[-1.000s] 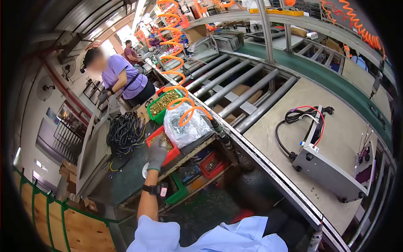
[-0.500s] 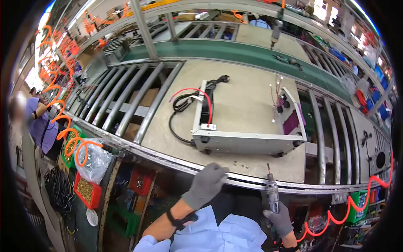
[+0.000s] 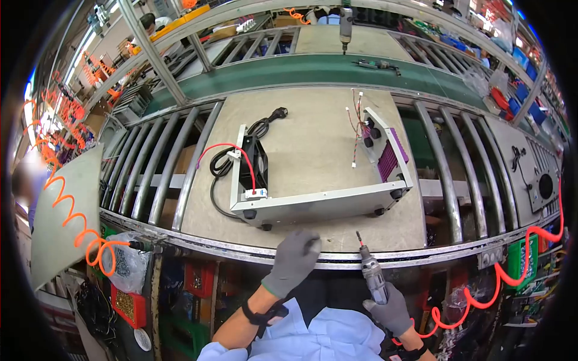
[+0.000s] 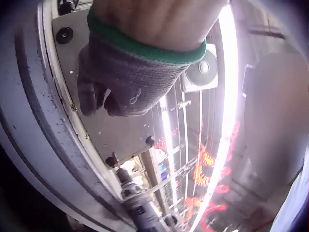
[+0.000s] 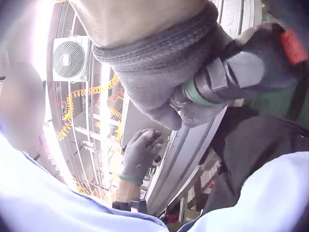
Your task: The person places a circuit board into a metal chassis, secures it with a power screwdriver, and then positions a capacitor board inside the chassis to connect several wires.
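Head view shows the left hand (image 3: 295, 259), in a grey glove, rising from the lower left of the frame to just below the middle, its back upward and its fingers bent, with the fingertips toward the upper right. Whether those fingers pinch anything small I cannot tell. The left wrist view has that hand at the top of the frame, its fingers bent downward near small brassy pieces (image 4: 73, 108) at the tabletop's edge. The right hand (image 3: 390, 310), also gloved, comes up from the lower right of the head view, wrapped firmly round the body of a powered screwdriver (image 3: 374, 278). The tool's long axis runs steeply from lower right to upper left, with the bit at the upper end, over the edge of the beige tabletop (image 3: 313, 138). Beyond both hands, at the middle of the frame, a metal chassis (image 3: 319, 210) sits on that tabletop. Its long axis lies across the picture, the right end slightly higher; end walls stand at left and right, the right one carrying a purple panel (image 3: 391, 159). A black power cord (image 3: 259, 127) lies looped by its left end.
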The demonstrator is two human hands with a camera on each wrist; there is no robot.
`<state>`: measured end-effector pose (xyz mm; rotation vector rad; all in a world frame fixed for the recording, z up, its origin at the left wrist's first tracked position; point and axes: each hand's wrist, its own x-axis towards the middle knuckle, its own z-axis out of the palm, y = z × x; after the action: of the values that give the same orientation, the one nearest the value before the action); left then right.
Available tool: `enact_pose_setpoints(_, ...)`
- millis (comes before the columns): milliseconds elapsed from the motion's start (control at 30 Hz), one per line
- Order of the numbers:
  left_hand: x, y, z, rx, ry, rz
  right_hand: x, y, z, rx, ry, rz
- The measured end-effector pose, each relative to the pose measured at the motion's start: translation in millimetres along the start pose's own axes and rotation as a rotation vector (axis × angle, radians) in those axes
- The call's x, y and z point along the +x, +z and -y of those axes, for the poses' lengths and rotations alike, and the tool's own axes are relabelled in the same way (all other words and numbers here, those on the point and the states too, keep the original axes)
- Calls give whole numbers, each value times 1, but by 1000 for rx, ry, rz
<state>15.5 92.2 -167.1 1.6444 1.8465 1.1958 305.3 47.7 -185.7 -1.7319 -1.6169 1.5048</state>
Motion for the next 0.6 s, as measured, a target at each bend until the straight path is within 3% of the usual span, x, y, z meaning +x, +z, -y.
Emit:
enact_pose_setpoints(133,-23,-25,5,-640,-530,176,-10,8,17,-101,-162,25)
enact_pose_setpoints(167,-27,-28,5,-714,-572,158,-12,10,22,-145,-172,72)
enact_pose_setpoints(267,-39,-40,14,-809,-665,199,-13,22,27,-227,-273,164)
enact_pose_setpoints(400,-51,-55,29,-799,-696,171,-11,37,42,-208,-253,293)
enact_pose_setpoints(500,-55,-68,35,-799,-697,130,-5,50,44,-256,-377,278)
enact_pose_setpoints(600,-58,-89,44,-779,-685,212,-4,54,65,-286,-323,396)
